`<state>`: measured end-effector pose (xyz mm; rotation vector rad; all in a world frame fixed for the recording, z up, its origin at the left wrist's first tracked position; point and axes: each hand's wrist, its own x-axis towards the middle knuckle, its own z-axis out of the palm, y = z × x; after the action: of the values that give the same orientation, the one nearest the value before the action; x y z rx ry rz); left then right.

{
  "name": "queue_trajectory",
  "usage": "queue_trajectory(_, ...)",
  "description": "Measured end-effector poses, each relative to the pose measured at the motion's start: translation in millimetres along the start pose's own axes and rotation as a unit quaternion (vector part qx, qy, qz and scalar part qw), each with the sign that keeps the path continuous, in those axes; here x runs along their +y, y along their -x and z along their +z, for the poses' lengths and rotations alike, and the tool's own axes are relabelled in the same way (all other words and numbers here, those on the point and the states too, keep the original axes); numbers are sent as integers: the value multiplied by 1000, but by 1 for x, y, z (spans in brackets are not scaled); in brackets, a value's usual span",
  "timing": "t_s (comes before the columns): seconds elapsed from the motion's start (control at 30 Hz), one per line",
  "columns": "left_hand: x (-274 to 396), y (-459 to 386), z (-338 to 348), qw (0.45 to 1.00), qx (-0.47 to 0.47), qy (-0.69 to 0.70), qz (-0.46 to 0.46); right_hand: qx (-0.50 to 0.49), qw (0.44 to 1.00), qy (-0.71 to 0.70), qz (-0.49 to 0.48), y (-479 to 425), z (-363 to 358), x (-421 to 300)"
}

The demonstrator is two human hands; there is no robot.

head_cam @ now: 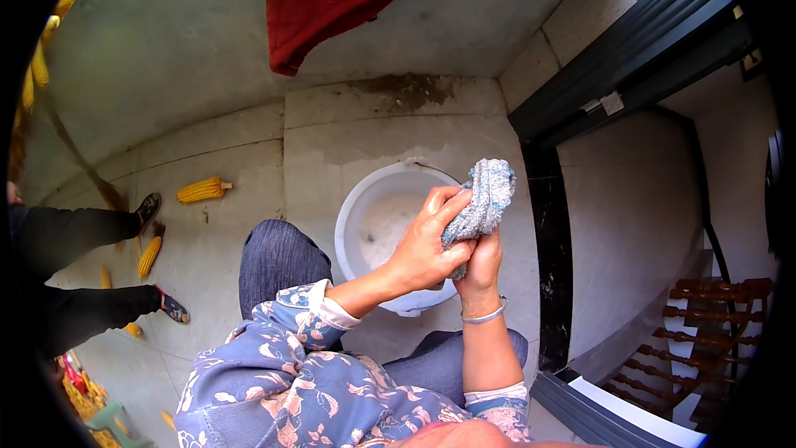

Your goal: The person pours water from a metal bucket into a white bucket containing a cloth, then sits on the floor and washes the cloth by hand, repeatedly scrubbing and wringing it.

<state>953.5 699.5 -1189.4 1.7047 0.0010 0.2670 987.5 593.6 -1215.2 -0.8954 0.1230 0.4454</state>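
Observation:
Both my hands grip a wet-looking grey-white terry cloth (487, 190) with blue patches, bunched up over the right side of a bucket. My left hand (429, 239) wraps the cloth from the left, its fingers pressed into the folds. Below it, my right hand (482, 267) clasps the lower end, partly hidden by the cloth and the left hand; a silver bangle circles that wrist. The white plastic bucket (349, 224) stands on the floor between my knees and holds cloudy, foamy water (388, 224).
Red fabric (342, 6) hangs against the wall ahead. Corn cobs (200, 190) lie on the tiled floor at left, near another person's legs (93, 230) and a broom (112, 194). A dark door frame (622, 62) and black threshold (553, 249) run along the right. Beyond is a wooden balustrade (703, 311).

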Motion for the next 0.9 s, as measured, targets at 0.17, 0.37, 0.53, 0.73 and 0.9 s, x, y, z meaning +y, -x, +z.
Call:
queue_trajectory(0.17,15,-23,6,998,-40,21,-54,82,996,24,-5,-1,1,-15)
queue_trajectory(0.37,39,-13,22,960,-128,41,-244,218,971,-12,97,30,-8,-29)
queue_trajectory(0.53,73,5,27,941,-141,-3,-308,240,952,-88,168,66,-1,-41)
queue_trajectory(0.73,103,30,41,923,-118,-93,-354,238,943,-101,209,99,3,-46)
queue_trajectory(0.9,107,71,46,911,-39,-175,-371,224,928,-100,281,122,-1,-20)
